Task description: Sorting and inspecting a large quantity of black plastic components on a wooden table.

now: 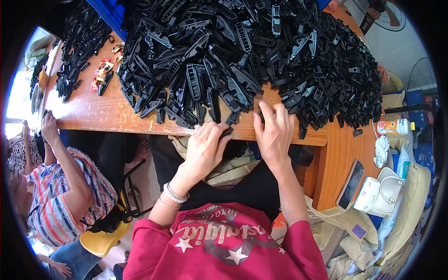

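— Where the table edge (280,136) runs, our left hand (205,149) curls around a black plastic piece (227,131), probably gripping it.

— Our right hand (274,133), fingers spread, presses the pile (242,56) at that edge.

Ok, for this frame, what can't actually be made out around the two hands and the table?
- Head view: whatever the left hand grips; its curled fingers cover all but a black tip.
- Head view: whether the right hand holds a part or only presses on the pile of black plastic parts; its back hides the palm.
- The pile's far side is cut off by the top edge.
- The phone screen is too dark and small to read.
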`<action>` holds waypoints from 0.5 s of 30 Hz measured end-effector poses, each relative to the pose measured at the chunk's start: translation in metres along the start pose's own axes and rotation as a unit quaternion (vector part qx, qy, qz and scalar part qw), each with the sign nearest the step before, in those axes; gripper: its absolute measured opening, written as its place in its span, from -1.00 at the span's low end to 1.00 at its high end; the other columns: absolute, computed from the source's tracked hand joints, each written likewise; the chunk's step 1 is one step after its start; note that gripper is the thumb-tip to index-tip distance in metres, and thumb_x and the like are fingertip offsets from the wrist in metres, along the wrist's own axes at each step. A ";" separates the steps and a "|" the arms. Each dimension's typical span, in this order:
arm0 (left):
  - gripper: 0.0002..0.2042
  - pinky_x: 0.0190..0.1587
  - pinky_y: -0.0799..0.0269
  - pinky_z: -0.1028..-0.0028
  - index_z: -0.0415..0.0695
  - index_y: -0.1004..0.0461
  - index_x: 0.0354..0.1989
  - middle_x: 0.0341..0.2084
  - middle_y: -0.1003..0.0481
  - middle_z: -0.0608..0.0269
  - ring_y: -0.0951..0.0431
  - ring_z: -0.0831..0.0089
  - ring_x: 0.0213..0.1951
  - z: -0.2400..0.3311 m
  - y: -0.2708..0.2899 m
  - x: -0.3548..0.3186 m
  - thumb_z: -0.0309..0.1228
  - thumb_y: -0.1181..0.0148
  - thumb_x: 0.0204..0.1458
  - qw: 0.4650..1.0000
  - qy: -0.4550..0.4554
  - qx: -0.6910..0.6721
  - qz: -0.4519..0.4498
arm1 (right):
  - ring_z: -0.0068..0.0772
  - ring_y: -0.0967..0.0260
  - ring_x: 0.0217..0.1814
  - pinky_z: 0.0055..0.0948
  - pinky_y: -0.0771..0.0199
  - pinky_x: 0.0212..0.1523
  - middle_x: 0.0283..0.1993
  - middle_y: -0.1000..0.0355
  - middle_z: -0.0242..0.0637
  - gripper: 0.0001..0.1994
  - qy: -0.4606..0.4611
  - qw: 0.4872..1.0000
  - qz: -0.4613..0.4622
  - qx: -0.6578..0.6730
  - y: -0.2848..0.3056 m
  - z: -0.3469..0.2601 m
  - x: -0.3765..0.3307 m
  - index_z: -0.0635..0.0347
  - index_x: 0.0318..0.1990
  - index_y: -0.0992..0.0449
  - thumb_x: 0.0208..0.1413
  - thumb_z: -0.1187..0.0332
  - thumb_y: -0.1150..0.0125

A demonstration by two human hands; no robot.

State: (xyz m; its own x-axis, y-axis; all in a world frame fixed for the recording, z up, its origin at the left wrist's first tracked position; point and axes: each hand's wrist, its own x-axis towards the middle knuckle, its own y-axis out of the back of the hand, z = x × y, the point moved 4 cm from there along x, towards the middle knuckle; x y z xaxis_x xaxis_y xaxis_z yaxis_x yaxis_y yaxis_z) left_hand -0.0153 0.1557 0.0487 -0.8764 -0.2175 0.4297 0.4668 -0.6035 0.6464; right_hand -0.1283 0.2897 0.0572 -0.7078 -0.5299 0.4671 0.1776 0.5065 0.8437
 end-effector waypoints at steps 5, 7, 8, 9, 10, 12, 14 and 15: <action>-0.76 -0.31 -0.38 0.26 -0.21 -0.43 -0.18 -0.40 -0.40 0.10 -0.48 0.12 -0.32 -0.006 0.004 0.008 -0.48 -0.29 -0.02 0.997 -0.010 -0.057 -0.059 | -0.09 -0.34 -0.12 -0.17 -0.29 -0.06 -0.14 -0.37 -0.16 -0.64 0.017 0.991 -0.012 0.133 0.005 0.014 -0.010 0.26 -0.01 -0.43 -0.01 0.54 -0.29; -0.75 -0.30 -0.38 0.26 -0.21 -0.43 -0.18 -0.38 -0.40 0.11 -0.48 0.13 -0.30 -0.006 0.000 0.008 -0.48 -0.30 -0.03 0.998 -0.011 -0.038 -0.049 | -0.09 -0.34 -0.12 -0.18 -0.29 -0.09 -0.15 -0.36 -0.17 -0.68 0.043 0.993 0.011 0.114 0.006 0.016 -0.011 0.26 -0.08 -0.44 -0.02 0.52 -0.33; -0.73 -0.30 -0.38 0.26 -0.21 -0.43 -0.18 -0.37 -0.40 0.12 -0.47 0.14 -0.29 -0.007 -0.003 0.009 -0.47 -0.31 -0.05 0.999 -0.013 -0.017 -0.041 | -0.10 -0.34 -0.12 -0.18 -0.28 -0.10 -0.16 -0.36 -0.17 -0.69 0.039 0.995 0.002 0.091 0.007 0.016 -0.012 0.27 -0.09 -0.45 -0.02 0.50 -0.34; -0.73 -0.27 -0.39 0.27 -0.21 -0.45 -0.19 -0.33 -0.41 0.15 -0.46 0.16 -0.27 -0.007 -0.004 0.008 -0.48 -0.33 -0.09 0.999 -0.013 -0.014 -0.035 | -0.11 -0.34 -0.12 -0.19 -0.28 -0.11 -0.18 -0.35 -0.18 -0.69 0.035 0.997 -0.008 0.069 0.007 0.016 -0.011 0.27 -0.10 -0.45 -0.02 0.48 -0.35; -0.73 -0.27 -0.39 0.27 -0.21 -0.45 -0.19 -0.33 -0.41 0.15 -0.46 0.16 -0.27 -0.007 -0.005 0.009 -0.48 -0.33 -0.09 0.999 -0.014 -0.016 -0.035 | -0.11 -0.34 -0.12 -0.19 -0.28 -0.11 -0.18 -0.35 -0.18 -0.69 0.034 0.997 -0.008 0.067 0.007 0.016 -0.011 0.27 -0.10 -0.45 -0.02 0.48 -0.35; -0.74 -0.25 -0.40 0.28 -0.20 -0.48 -0.22 -0.32 -0.41 0.16 -0.45 0.16 -0.27 -0.006 -0.004 0.011 -0.50 -0.33 -0.11 0.998 -0.043 -0.047 -0.014 | -0.15 -0.32 -0.13 -0.20 -0.26 -0.13 -0.19 -0.34 -0.20 -0.69 0.025 0.998 -0.009 0.065 0.006 0.015 -0.008 0.28 -0.10 -0.48 -0.03 0.47 -0.36; -0.76 -0.23 -0.40 0.28 -0.21 -0.50 -0.24 -0.30 -0.43 0.17 -0.44 0.17 -0.26 -0.007 -0.006 0.011 -0.52 -0.34 -0.13 0.998 -0.032 -0.051 -0.011 | -0.16 -0.32 -0.13 -0.20 -0.25 -0.13 -0.20 -0.34 -0.22 -0.68 0.036 0.997 0.001 0.064 0.006 0.010 -0.005 0.29 -0.08 -0.48 -0.02 0.47 -0.35; -0.75 -0.22 -0.40 0.28 -0.22 -0.51 -0.23 -0.29 -0.43 0.17 -0.43 0.16 -0.25 -0.007 -0.007 0.011 -0.52 -0.34 -0.13 0.998 -0.039 -0.043 -0.012 | -0.17 -0.31 -0.13 -0.20 -0.25 -0.13 -0.20 -0.35 -0.23 -0.67 0.047 0.997 0.011 0.063 0.006 0.009 -0.004 0.29 -0.05 -0.48 -0.01 0.47 -0.35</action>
State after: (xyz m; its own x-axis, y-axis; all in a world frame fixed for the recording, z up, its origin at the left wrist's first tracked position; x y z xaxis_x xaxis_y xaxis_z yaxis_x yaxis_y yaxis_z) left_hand -0.0287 0.1520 0.0444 -0.8733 -0.1440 0.4653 0.4314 -0.6724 0.6015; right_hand -0.1306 0.3009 0.0586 -0.6358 -0.5761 0.5138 0.1017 0.5973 0.7955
